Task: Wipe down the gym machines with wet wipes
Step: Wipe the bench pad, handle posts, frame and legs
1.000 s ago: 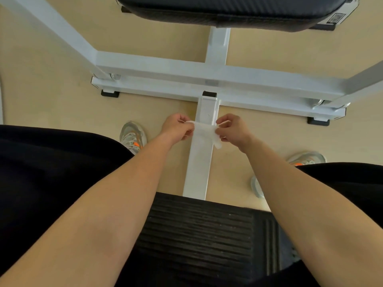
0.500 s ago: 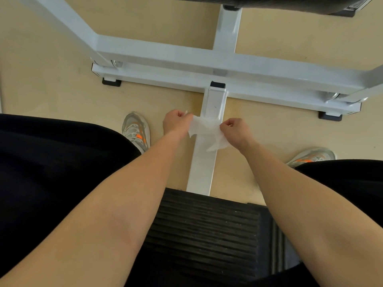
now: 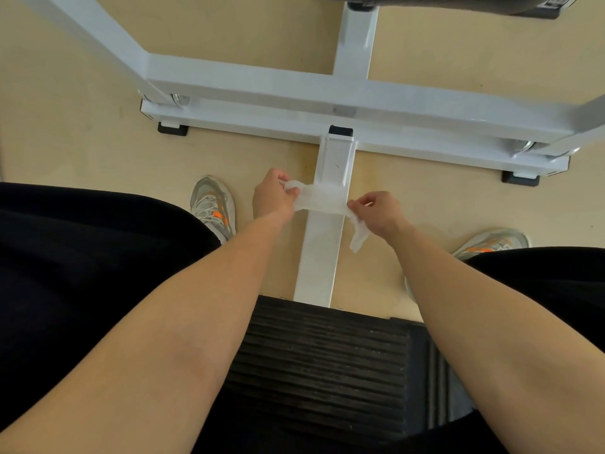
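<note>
Hands stretch a thin white wet wipe [image 3: 322, 198] across the white metal frame bar [image 3: 322, 250]: left hand [image 3: 273, 197] and right hand [image 3: 379, 213] each pinch one end with curled fingers.

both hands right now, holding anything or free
Left hand: gripping one end of the wet wipe.
Right hand: pinching the other end.
</note>
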The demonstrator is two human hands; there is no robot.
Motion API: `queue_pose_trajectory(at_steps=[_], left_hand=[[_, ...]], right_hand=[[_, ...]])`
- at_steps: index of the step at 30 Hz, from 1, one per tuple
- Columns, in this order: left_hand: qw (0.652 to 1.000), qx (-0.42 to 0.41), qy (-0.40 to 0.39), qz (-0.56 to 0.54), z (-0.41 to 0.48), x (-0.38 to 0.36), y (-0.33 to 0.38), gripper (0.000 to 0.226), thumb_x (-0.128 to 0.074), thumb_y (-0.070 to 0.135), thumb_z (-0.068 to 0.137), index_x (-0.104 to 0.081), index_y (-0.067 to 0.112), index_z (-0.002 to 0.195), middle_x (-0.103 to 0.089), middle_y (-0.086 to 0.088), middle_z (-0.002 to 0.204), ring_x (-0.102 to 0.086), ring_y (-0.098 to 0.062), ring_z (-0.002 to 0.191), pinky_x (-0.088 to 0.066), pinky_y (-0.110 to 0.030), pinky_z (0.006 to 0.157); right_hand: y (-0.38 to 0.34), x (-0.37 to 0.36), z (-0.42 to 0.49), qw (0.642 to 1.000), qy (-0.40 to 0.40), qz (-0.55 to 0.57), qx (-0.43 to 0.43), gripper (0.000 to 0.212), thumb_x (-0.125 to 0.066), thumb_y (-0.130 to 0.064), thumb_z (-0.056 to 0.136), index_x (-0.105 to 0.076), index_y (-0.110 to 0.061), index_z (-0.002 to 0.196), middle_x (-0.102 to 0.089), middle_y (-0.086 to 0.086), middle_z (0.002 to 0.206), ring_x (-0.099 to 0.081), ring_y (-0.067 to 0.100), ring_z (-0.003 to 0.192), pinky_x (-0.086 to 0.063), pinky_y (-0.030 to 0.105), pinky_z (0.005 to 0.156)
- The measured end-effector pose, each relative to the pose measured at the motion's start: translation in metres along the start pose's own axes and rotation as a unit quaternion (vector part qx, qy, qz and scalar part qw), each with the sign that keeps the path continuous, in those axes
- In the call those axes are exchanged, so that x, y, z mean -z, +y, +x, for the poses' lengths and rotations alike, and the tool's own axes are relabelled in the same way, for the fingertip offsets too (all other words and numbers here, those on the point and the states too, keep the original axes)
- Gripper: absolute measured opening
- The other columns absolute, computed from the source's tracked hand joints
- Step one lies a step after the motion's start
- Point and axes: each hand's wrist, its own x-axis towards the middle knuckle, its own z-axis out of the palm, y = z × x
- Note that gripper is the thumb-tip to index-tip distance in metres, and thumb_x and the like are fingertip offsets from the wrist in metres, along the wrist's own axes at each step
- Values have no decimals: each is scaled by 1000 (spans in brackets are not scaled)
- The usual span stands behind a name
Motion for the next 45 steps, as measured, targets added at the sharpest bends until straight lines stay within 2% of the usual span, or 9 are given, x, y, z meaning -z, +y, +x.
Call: queue_pose_trajectory(at_steps=[3, 8, 11, 17, 22, 27, 31, 35, 45], left_hand=[[998, -5, 12, 56, -1, -2, -3, 18, -61, 24, 97, -54, 21, 114, -63, -1, 106, -61, -22, 92, -48, -32, 78], [983, -56, 50, 168, -7, -9, -3, 5, -50, 18, 99, -49, 20, 94, -61, -2, 86, -57, -27, 75, -45, -36, 64], [980, -60, 41, 186, -9, -16, -2, 10, -46, 15, 99, -52, 21, 94, -61, -3, 85, -55, -26, 74, -40, -35, 62], [986, -28, -36, 159, -15, -40, -6, 29, -42, 29, 102, -68, 17, 106, -67, -4, 104, -61, -27, 96, -45, -33, 77], [963, -47, -59, 257, -24, -51, -14, 40, -41, 45, 101, -67, 17, 113, -45, -8, 136, -40, -33, 121, -41, -40, 93], [991, -21, -38, 123, -25, -61, -16, 29, -54, 26, 99, -63, 9, 121, -50, -9, 126, -57, -30, 106, -47, -36, 94], [999, 29, -21, 31, -31, -67, -12, 26, -56, 17, 97, -56, 12, 122, -65, -7, 118, -62, -29, 106, -51, -39, 93], [999, 31, -34, 23, -26, -64, -15, 33, -51, 20, 98, -56, 13, 129, -66, -7, 122, -61, -29, 112, -50, -39, 97], [993, -26, -55, 102, -11, -70, -12, 27, -47, 30, 102, -61, 7, 96, -68, -14, 95, -62, -34, 90, -47, -37, 76]], right_hand=[[0, 2, -1, 999, 30, -9, -7, 39, -59, -44, 97, -68, -10, 81, -70, 3, 80, -64, 27, 81, -50, 35, 72], [-2, -3, -3, 987, 155, -5, -44, 45, -49, -37, 101, -50, -11, 139, -54, 11, 136, -54, 32, 121, -43, 42, 102], [-3, -13, -11, 979, 194, -50, -28, 29, -48, -22, 99, -54, -9, 124, -55, 10, 121, -53, 31, 115, -43, 38, 91], [-2, -56, -12, 999, 13, -17, -35, 36, -39, -27, 103, -62, 0, 113, -65, 21, 117, -58, 39, 113, -44, 38, 93], [8, -71, -5, 1000, 0, 21, -20, 31, -38, -26, 103, -59, -4, 107, -67, 16, 104, -63, 37, 98, -51, 47, 88], [18, -71, -13, 996, 47, 81, -11, 12, -68, -20, 86, -67, -13, 95, -71, 2, 83, -64, 20, 71, -55, 36, 67], [19, -81, -16, 972, 83, 187, -119, 45, -81, -25, 78, -63, -10, 116, -71, 4, 96, -68, 20, 85, -58, 42, 84], [18, -82, -16, 971, 96, 194, -98, 13, -66, -24, 91, -72, -14, 86, -73, 9, 80, -65, 24, 68, -57, 44, 73], [9, -66, 2, 999, 46, -18, 14, 22, -45, -28, 104, -58, -10, 99, -62, 1, 80, -58, 22, 74, -39, 29, 59]])
